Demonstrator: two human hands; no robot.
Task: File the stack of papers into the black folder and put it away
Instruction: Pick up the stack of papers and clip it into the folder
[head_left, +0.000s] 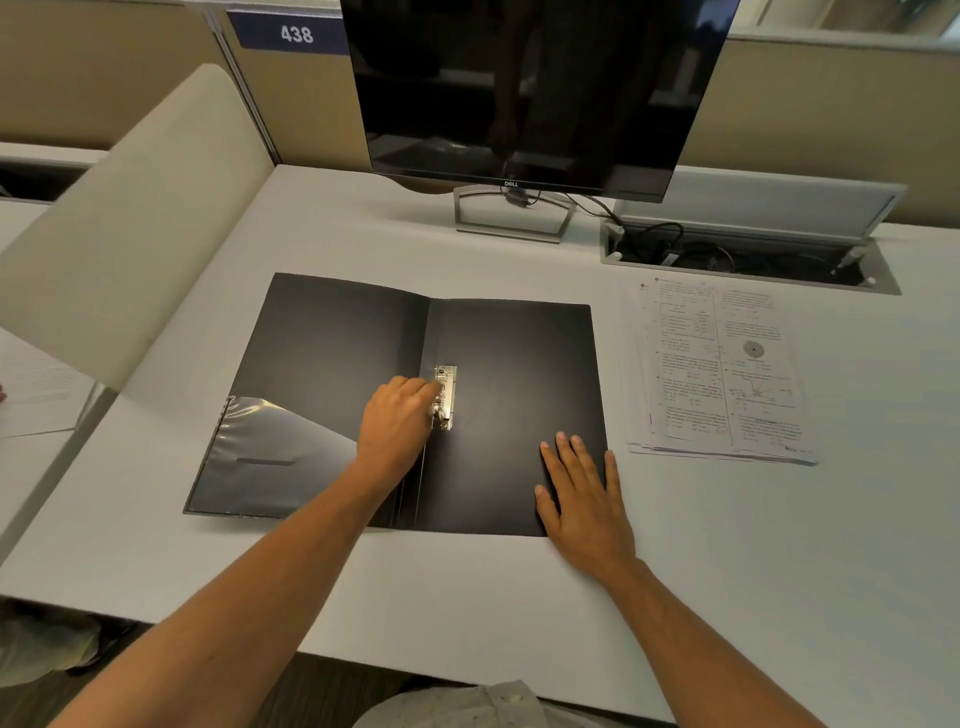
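Note:
The black folder (509, 353) lies open and flat on the white desk (467, 597), with a clear pocket on its left flap. A metal clip (445, 397) sits just right of the spine. My left hand (397, 426) rests over the spine with its fingers curled onto the clip. Flat on the folder's lower right corner lies my right hand (584, 499), fingers spread, pressing the cover down. The stack of printed papers (719, 369) lies on the desk just right of the folder, untouched.
A dark monitor (535, 88) on a metal stand (511, 213) stands behind the folder. An open cable tray (748, 254) is sunk into the desk at the back right. A beige divider (130, 218) borders the left side, with more paper (36, 384) beyond it.

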